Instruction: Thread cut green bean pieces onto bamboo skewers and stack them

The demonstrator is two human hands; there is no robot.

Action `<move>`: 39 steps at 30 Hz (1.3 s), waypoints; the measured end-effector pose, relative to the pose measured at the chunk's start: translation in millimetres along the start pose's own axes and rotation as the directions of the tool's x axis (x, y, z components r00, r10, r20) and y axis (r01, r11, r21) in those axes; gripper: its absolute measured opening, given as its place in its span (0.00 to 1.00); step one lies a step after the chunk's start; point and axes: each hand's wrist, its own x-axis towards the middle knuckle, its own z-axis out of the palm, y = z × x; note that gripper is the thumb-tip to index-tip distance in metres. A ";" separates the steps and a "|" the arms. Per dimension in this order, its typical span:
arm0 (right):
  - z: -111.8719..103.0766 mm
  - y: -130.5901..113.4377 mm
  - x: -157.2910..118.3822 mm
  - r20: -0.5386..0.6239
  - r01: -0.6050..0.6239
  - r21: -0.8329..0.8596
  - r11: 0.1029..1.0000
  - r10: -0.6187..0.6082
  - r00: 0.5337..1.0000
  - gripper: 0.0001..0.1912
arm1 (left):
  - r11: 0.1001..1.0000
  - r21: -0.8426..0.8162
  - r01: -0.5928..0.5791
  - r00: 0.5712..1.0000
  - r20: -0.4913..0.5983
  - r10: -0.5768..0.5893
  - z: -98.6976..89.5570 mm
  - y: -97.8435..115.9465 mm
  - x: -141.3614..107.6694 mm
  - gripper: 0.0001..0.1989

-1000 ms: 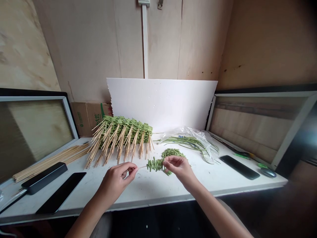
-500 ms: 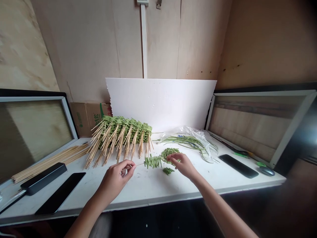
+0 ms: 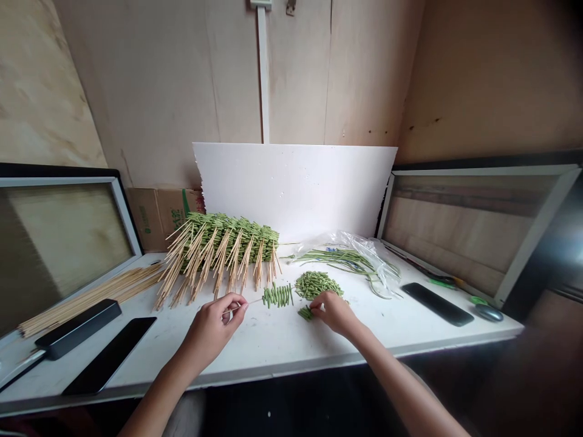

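Note:
My left hand [image 3: 217,321] is closed on the bare end of a thin bamboo skewer [image 3: 255,301], held level over the table. A row of short green garlic scape pieces [image 3: 277,295] is threaded crosswise along its far part. To the right, my right hand [image 3: 334,312] has its fingertips pinched together at a small heap of cut pieces [image 3: 305,312], touching its right side; the fingers partly hide what is between them. Just behind that hand lies a larger pile of cut garlic scapes [image 3: 317,284].
Filled skewers [image 3: 228,240] are stacked at the back left, sticks pointing forward. Loose skewers [image 3: 91,297], a black box [image 3: 82,328] and a dark phone-like slab [image 3: 112,355] lie left. Long scapes in a plastic bag [image 3: 359,258], a phone [image 3: 438,303] and a mouse [image 3: 489,312] lie right.
My right hand has moved down and slightly left, from over the larger pile to the small heap. The left hand still holds the skewer in nearly the same spot.

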 end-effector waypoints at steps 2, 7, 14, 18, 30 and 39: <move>3.2 -2.3 -0.5 0.001 0.006 -0.079 0.997 -0.006 1.000 0.04 | 1.000 -0.002 0.006 1.000 0.013 -0.006 0.3 0.0 -0.1 0.11; 4.6 -5.8 1.3 -0.065 0.047 0.002 0.999 -0.047 0.997 0.09 | 0.999 -0.002 0.035 0.999 0.041 -0.035 0.8 -1.3 -0.7 0.11; -9.1 -34.8 -1.0 0.110 -0.056 0.553 0.831 -0.006 0.994 0.22 | 1.000 -0.014 0.018 0.999 0.029 -0.017 0.0 -0.8 -1.0 0.11; -15.0 -49.4 -5.7 0.132 -0.072 0.746 0.662 -0.041 0.990 0.21 | 0.999 -0.033 -0.026 1.000 0.006 0.026 -0.6 1.4 -1.1 0.12; -16.1 -62.4 -11.6 0.112 -0.096 0.881 0.463 -0.007 0.994 0.14 | 0.997 -0.049 -0.066 0.997 -0.038 0.064 0.8 8.4 -3.0 0.12; -8.2 -63.3 -12.5 0.112 -0.104 0.893 0.438 0.008 0.994 0.16 | 0.997 -0.047 -0.055 0.998 -0.023 0.054 1.6 10.4 -3.9 0.12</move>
